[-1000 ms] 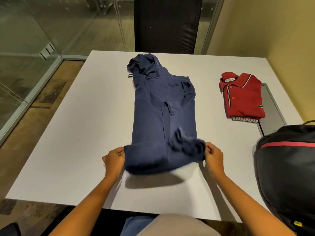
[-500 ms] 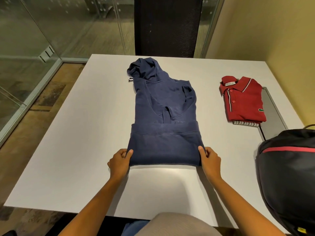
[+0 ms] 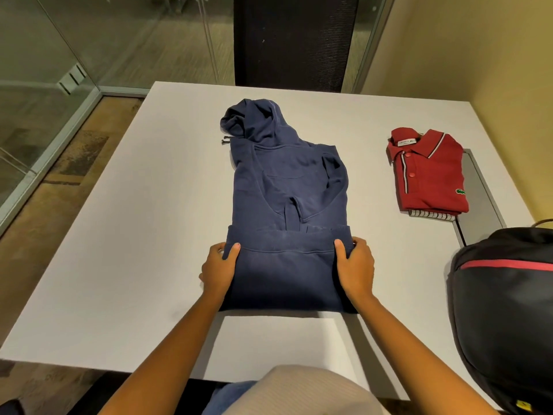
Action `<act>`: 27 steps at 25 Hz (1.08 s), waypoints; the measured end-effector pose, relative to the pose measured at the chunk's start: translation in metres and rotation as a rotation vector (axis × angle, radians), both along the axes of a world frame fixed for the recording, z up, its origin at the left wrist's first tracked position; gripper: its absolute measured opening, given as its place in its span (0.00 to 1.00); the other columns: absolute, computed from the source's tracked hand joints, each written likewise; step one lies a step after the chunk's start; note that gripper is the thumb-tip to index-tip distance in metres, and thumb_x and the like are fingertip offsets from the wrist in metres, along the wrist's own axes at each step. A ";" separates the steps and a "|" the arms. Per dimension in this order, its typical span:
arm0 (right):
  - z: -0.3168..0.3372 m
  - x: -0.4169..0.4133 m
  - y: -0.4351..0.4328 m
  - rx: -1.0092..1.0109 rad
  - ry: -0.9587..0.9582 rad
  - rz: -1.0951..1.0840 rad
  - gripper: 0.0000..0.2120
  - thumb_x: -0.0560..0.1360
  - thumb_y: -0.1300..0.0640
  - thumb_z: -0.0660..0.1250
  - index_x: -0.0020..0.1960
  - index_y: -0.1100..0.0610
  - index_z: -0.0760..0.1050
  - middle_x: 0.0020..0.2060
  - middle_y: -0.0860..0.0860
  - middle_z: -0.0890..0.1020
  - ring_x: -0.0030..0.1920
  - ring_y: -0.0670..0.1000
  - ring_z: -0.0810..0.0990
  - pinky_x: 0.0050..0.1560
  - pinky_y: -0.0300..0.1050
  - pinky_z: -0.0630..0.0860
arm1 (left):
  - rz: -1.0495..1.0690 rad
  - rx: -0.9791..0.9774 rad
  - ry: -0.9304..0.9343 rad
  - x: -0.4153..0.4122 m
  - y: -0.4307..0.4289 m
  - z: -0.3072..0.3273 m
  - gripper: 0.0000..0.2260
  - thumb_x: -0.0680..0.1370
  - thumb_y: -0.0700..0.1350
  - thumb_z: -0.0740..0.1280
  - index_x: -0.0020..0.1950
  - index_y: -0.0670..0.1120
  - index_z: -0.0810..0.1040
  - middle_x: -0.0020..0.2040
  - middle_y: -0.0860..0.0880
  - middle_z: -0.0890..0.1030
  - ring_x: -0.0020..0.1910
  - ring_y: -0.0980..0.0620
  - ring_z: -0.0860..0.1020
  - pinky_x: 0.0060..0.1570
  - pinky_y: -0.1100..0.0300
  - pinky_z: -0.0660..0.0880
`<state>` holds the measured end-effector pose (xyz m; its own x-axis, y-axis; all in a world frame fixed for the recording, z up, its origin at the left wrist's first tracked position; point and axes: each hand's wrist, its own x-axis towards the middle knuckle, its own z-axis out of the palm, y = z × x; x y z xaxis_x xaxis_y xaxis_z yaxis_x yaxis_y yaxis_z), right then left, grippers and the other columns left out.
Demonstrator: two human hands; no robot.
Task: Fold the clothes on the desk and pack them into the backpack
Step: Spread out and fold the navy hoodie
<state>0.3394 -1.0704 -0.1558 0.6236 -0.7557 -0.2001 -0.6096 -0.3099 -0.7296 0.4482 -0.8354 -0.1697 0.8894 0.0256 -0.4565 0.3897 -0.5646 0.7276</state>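
Hoodie (image 3: 287, 187) first: where does it lie?

Flat on the middle of the white counter (image 3: 149, 235). It is navy, with the hood at the far end and its lower part folded up over the body.

And each grip?

The left hand (image 3: 220, 269) and right hand (image 3: 356, 269) each hold a side edge of that folded part, thumb on top.

Around it?

A folded red polo (image 3: 431, 175) lies on a striped garment (image 3: 431, 216) at the far right. The black backpack (image 3: 502, 310) sits at the near right corner.

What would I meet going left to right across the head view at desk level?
left hand → blue hoodie → right hand → red polo shirt → backpack
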 end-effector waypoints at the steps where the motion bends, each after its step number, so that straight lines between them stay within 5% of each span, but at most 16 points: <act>1: 0.000 0.008 -0.003 -0.007 0.068 0.006 0.18 0.81 0.49 0.59 0.63 0.61 0.71 0.59 0.58 0.78 0.56 0.59 0.77 0.55 0.51 0.73 | 0.043 -0.075 0.045 0.005 -0.002 -0.006 0.21 0.78 0.61 0.62 0.62 0.47 0.75 0.60 0.46 0.79 0.58 0.41 0.77 0.65 0.40 0.70; 3: 0.001 0.020 -0.014 0.055 0.128 0.012 0.17 0.83 0.51 0.57 0.62 0.62 0.71 0.58 0.59 0.78 0.56 0.61 0.77 0.55 0.52 0.72 | 0.090 -0.204 0.063 0.008 -0.006 -0.007 0.17 0.79 0.58 0.62 0.56 0.46 0.78 0.56 0.46 0.81 0.55 0.41 0.79 0.62 0.40 0.73; 5: 0.003 0.026 -0.025 0.201 -0.011 -0.024 0.17 0.84 0.52 0.53 0.61 0.63 0.73 0.56 0.59 0.79 0.54 0.59 0.77 0.55 0.50 0.71 | 0.089 -0.224 -0.022 0.009 -0.010 -0.005 0.17 0.81 0.55 0.60 0.61 0.44 0.76 0.59 0.45 0.80 0.58 0.42 0.78 0.62 0.42 0.74; 8: -0.003 0.034 -0.030 0.237 -0.083 -0.048 0.18 0.84 0.51 0.50 0.60 0.62 0.72 0.55 0.57 0.78 0.51 0.56 0.76 0.54 0.48 0.72 | 0.030 0.012 -0.131 0.014 -0.016 -0.014 0.18 0.81 0.55 0.59 0.65 0.45 0.72 0.62 0.44 0.78 0.60 0.42 0.76 0.68 0.44 0.66; 11: -0.022 0.040 -0.025 -0.021 0.104 -0.014 0.17 0.83 0.49 0.53 0.64 0.60 0.69 0.56 0.59 0.79 0.53 0.60 0.77 0.56 0.55 0.74 | -0.011 0.279 -0.140 0.016 -0.023 -0.024 0.19 0.81 0.57 0.58 0.63 0.44 0.72 0.60 0.43 0.79 0.57 0.42 0.76 0.64 0.47 0.62; 14: -0.021 0.038 -0.020 -0.283 0.011 -0.004 0.16 0.82 0.52 0.58 0.65 0.59 0.71 0.60 0.58 0.77 0.58 0.58 0.74 0.61 0.52 0.70 | -0.002 0.489 -0.305 0.012 -0.032 -0.020 0.21 0.80 0.57 0.59 0.66 0.44 0.71 0.63 0.43 0.75 0.58 0.42 0.75 0.61 0.47 0.66; 18: -0.028 0.026 0.005 -0.551 -0.096 0.414 0.22 0.81 0.48 0.56 0.71 0.57 0.68 0.71 0.56 0.69 0.72 0.58 0.64 0.74 0.52 0.58 | -0.349 0.433 -0.632 -0.004 -0.040 -0.023 0.24 0.81 0.54 0.59 0.75 0.46 0.64 0.74 0.45 0.66 0.72 0.43 0.65 0.69 0.48 0.64; 21: -0.047 0.020 0.012 -0.630 0.090 0.610 0.27 0.81 0.40 0.50 0.78 0.48 0.56 0.78 0.54 0.54 0.78 0.57 0.48 0.76 0.58 0.50 | -0.534 0.527 -0.600 -0.006 -0.037 -0.043 0.29 0.81 0.60 0.49 0.79 0.48 0.56 0.79 0.45 0.56 0.78 0.44 0.53 0.75 0.46 0.54; 27: -0.051 0.023 0.007 -0.666 0.164 0.636 0.28 0.81 0.39 0.52 0.78 0.44 0.53 0.79 0.52 0.50 0.78 0.58 0.44 0.77 0.60 0.48 | -0.558 0.613 -0.587 -0.002 -0.035 -0.053 0.29 0.80 0.61 0.50 0.79 0.49 0.54 0.80 0.46 0.53 0.78 0.44 0.50 0.76 0.46 0.49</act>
